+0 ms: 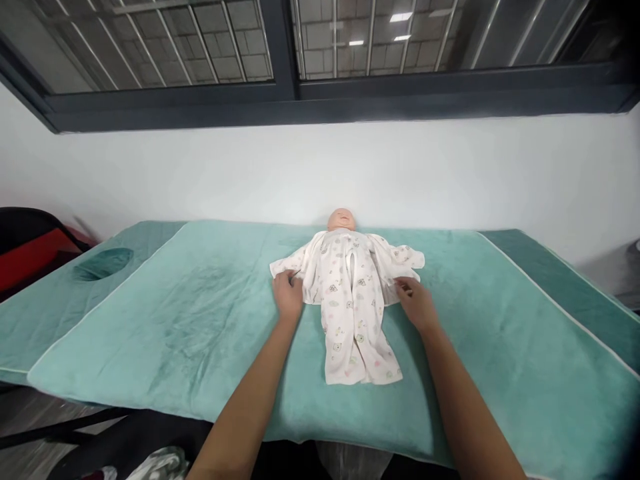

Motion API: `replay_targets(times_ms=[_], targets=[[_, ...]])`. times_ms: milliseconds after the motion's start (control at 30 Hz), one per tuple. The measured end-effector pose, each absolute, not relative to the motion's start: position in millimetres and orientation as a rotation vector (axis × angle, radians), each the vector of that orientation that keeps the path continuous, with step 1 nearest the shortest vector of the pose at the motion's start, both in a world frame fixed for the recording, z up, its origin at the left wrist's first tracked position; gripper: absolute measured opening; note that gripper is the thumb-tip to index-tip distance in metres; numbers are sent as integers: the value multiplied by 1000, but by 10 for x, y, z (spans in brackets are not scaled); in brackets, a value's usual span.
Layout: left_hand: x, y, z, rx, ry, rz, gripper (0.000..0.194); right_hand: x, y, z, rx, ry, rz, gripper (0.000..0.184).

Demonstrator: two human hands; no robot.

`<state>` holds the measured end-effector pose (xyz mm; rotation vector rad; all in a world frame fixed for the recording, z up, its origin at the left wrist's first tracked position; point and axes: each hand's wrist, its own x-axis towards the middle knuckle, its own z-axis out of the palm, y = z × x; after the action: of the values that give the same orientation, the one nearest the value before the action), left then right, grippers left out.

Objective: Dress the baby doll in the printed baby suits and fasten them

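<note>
A baby doll lies on its back, its bare head (341, 218) toward the wall. Its body is covered by a white long-sleeved baby shirt (311, 270) spread out to both sides, with white patterned baby pants (345, 293) on top, legs pointing toward me. My left hand (288, 293) is closed at the lower edge of the shirt's left-side sleeve, fingertips pinched on the cloth. On the other side, my right hand (415, 300) pinches the shirt near its right-side sleeve. The doll's arms and legs are hidden under the clothing.
Teal plush covers (200, 333) drape the bed, which has a face hole (103, 264) at the left. Behind it rise a white wall (225, 173) and a dark-framed window. A red and black item (35, 250) stands at far left; patterned cloth (163, 465) lies below the front edge.
</note>
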<state>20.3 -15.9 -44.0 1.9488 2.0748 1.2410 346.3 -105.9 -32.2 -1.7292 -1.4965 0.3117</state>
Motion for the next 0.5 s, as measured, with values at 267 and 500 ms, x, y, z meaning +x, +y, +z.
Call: replay_targets(times_ms=[267, 500], targets=[[269, -118, -433, 1874, 2225, 1125, 36, 3811, -569, -257, -2246, -1373, 170, 35], [271, -111, -403, 1889, 2217, 968, 25, 3940, -420, -284, -2008, -1388, 365, 35]])
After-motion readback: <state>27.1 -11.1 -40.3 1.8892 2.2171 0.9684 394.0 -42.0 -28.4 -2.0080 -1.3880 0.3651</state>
